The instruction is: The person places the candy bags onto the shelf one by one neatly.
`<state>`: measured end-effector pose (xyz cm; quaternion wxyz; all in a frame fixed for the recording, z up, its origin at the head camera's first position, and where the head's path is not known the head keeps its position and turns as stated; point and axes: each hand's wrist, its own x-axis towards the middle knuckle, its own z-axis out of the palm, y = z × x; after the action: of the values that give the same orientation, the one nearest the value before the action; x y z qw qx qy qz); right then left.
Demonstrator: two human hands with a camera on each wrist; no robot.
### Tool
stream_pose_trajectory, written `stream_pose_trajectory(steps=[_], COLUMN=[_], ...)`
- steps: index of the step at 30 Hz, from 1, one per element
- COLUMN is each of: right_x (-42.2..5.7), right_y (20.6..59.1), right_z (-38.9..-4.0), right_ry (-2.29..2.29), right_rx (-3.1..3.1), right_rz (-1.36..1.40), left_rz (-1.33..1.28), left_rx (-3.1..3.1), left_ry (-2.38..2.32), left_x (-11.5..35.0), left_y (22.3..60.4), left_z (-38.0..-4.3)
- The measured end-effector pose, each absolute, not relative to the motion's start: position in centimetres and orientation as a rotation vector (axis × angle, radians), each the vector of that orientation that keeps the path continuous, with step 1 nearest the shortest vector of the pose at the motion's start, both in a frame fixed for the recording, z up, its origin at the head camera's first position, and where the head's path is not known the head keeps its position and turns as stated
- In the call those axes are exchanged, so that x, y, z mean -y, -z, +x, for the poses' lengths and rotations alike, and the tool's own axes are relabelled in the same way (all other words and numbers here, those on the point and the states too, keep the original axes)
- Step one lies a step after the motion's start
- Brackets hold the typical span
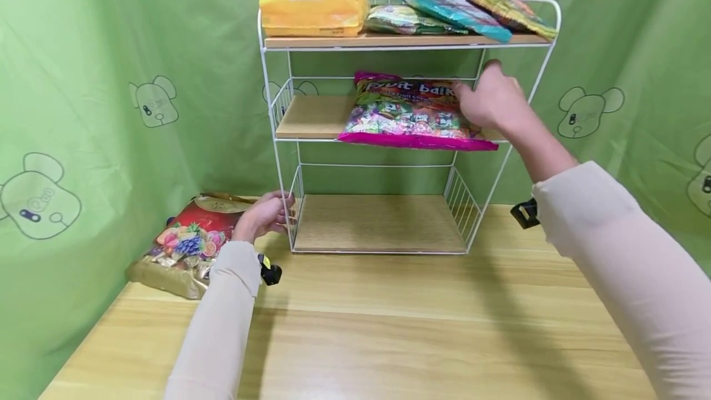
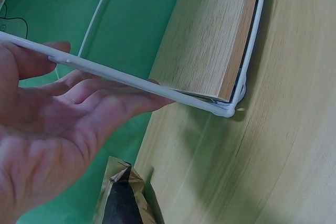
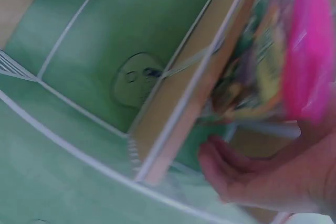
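Note:
A candy bag [image 1: 408, 110] with a magenta border and "fruit" lettering lies tilted on the middle shelf [image 1: 313, 117] of a white wire rack, its lower edge overhanging the front. My right hand [image 1: 491, 100] is at the bag's upper right end, thumb against its face. In the blurred right wrist view, the right fingers [image 3: 226, 169] show beside the bag's pink edge [image 3: 310, 51], not wrapped round it. Low on the rack's left side, my left hand [image 1: 269, 213] touches the white side wire [image 2: 121, 77], its fingers [image 2: 113, 95] stretched out behind it.
On the top shelf are a yellow package [image 1: 313, 11], a green bag [image 1: 408, 19], a teal bag [image 1: 452, 10] and a yellow-green bag [image 1: 502, 8]. A red and gold candy bag [image 1: 194, 233] lies left of the rack. Green curtain [image 1: 216, 79] surrounds the wooden table [image 1: 389, 326].

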<state>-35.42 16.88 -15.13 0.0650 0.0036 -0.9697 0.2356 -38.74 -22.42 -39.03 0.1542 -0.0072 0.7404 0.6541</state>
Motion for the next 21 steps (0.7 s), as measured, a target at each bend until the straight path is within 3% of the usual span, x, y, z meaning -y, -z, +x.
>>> stream_pose_trajectory(steps=[10,21], right_x=[-12.0,-10.9], right_y=[18.3,21.6], right_z=[-30.3,-30.0], right_ry=[-0.476,-0.295], right_rx=[2.747,2.737], right_rz=[0.308,0.333], left_rz=[-0.015,-0.011], left_rx=[-2.152,-2.147], left_ry=[-1.862,-1.854], left_x=[22.4,22.3], left_y=[38.6,38.8], left_z=[-38.3,-38.5])
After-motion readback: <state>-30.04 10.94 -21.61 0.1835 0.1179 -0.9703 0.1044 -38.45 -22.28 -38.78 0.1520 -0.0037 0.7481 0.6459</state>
